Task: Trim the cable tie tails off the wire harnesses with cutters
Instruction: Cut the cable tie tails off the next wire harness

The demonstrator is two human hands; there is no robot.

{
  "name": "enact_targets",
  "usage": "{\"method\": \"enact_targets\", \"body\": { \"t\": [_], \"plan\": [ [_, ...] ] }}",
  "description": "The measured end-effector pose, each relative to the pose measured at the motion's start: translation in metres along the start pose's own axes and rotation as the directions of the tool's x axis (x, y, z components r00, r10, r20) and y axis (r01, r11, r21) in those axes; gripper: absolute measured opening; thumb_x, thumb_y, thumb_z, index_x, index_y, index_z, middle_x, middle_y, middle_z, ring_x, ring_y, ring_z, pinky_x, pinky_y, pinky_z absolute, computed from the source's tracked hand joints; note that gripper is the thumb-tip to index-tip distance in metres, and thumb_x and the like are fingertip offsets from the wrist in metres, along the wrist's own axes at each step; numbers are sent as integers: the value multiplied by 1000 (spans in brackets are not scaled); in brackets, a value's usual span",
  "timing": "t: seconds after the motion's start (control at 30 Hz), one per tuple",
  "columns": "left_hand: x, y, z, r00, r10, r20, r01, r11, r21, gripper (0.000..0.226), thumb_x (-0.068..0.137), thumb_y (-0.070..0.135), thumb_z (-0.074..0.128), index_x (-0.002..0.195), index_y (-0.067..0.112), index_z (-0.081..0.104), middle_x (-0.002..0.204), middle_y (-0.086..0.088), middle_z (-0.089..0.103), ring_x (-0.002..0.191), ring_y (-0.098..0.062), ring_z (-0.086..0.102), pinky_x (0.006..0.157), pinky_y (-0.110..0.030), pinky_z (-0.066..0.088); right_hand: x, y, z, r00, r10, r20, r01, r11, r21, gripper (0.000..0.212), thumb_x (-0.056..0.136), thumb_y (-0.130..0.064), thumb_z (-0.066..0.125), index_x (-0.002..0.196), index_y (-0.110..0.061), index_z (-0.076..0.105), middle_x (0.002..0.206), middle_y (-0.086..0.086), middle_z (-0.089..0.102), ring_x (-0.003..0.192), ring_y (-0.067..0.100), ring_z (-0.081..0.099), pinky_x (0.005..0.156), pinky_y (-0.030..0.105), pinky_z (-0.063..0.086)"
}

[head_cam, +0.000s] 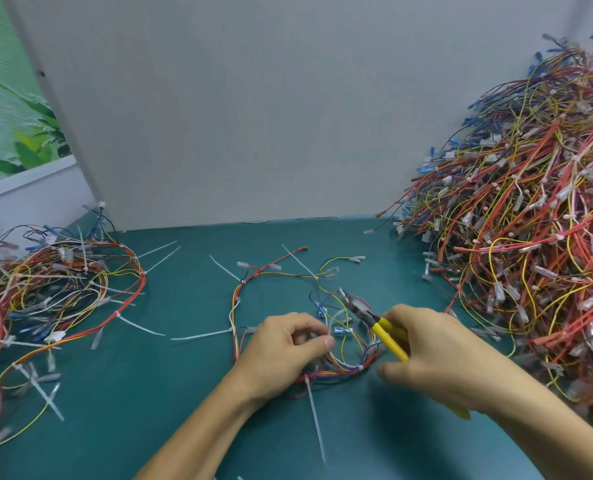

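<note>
- Work position: 1 multicoloured wire harness (253,275) lies looped on the teal counter (184,393), directly in front of the person, between 2 heaps.
- The left hand (284,344) has fingers and thumb curled, pinching this harness's wires at its near side, just beside a blue connector (340,330).
- The right hand (433,355) is wrapped round the yellow-handled cutters (388,336), whose dark nose points away from the person over the middle of the harness. Blur prevents telling whether the blades are parted or whether they touch a tie.
- Condition of the piece in hand: at least 4 long white cable tie tails (315,420) stick out uncut, 1 toward the person, 1 to the left and 2 at the far side. Judged: trimming of this piece has barely begun, if at all.
- The left heap of harnesses (56,282) is the smaller. Long white tails protrude throughout, so it is judged to be awaiting trimming.
- The right heap of harnesses (530,202) is much larger and banked against the white back panel (253,116). Only short tie heads are seen, no long tails, so it is judged finished stock.
- Overall judgement: most of the batch appears done. The piece in hand and the left heap are left.
</note>
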State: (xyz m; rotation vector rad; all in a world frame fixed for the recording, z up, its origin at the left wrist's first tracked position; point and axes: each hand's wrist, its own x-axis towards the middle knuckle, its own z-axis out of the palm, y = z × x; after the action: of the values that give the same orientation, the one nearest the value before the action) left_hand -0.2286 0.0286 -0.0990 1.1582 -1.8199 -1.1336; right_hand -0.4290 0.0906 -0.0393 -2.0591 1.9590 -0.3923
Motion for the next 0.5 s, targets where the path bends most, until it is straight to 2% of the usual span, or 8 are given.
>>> {"method": "enact_targets", "body": {
  "t": [0.1, 0.2, 0.27, 0.33, 0.37, 0.43, 0.5],
  "plan": [
    [4, 0, -1, 999, -46, 0, 46, 997, -64, 19, 87, 17, 66, 69, 21, 68, 57, 8, 52, 54, -8, 42, 56, -26, 35, -8, 1, 6, 998, -54, -41, 52, 997, -56, 23, 82, -38, 60, 75, -21, 47, 69, -1, 51, 68, 12, 48, 60, 26, 39],
    [7, -2, -3, 998, -66, 5, 67, 994, -89, 17, 86, 19, 67, 70, 20, 68, 55, 7, 50, 50, -10, 39, 52, -26, 33, -15, 1, 11, 999, -41, -28, 38, 993, -114, 22, 87, -37, 51, 74, -22, 40, 77, -3, 48, 82, 22, 52, 70, 35, 43],
    [7, -2, -6, 997, -58, 52, 62, 993, -98, 4, 75, 24, 71, 73, 21, 71, 56, 7, 50, 50, -9, 39, 51, -22, 34, -18, 0, 11, 999, -27, -27, 23, 990, -137, 16, 85, -35, 49, 74, -29, 39, 83, -7, 46, 89, 22, 52, 70, 35, 42],
    [6, -3, -7, 993, -42, 108, 55, 992, -116, 12, 67, 24, 71, 79, 22, 73, 54, 9, 43, 50, -7, 36, 50, -17, 31, -20, -1, 8, 999, -2, -33, -4, 986, -168, 18, 83, -34, 49, 70, -36, 36, 88, -8, 47, 92, 21, 51, 68, 34, 40],
    [6, -2, -7, 993, -33, 116, 45, 993, -109, 12, 68, 24, 74, 80, 23, 74, 53, 10, 41, 50, -7, 35, 50, -16, 30, -20, -1, 7, 999, 6, -44, -15, 981, -192, 21, 82, -34, 49, 68, -37, 34, 89, -8, 47, 93, 21, 51, 68, 34, 40],
    [5, 0, -4, 995, -14, 94, 21, 997, -71, 3, 77, 21, 77, 76, 22, 74, 54, 9, 49, 51, -5, 39, 52, -14, 31, -21, 0, 4, 998, 15, -61, -29, 970, -239, 21, 81, -35, 49, 66, -36, 34, 87, -9, 47, 93, 20, 51, 63, 33, 37],
    [5, -1, -2, 997, -9, 76, 13, 999, -53, 11, 83, 17, 72, 72, 18, 71, 60, 7, 56, 53, -4, 42, 53, -14, 34, -21, 0, 7, 999, 19, -47, -31, 964, -263, 18, 79, -34, 48, 66, -35, 37, 84, -8, 47, 91, 21, 52, 59, 31, 34]
  ]
}}
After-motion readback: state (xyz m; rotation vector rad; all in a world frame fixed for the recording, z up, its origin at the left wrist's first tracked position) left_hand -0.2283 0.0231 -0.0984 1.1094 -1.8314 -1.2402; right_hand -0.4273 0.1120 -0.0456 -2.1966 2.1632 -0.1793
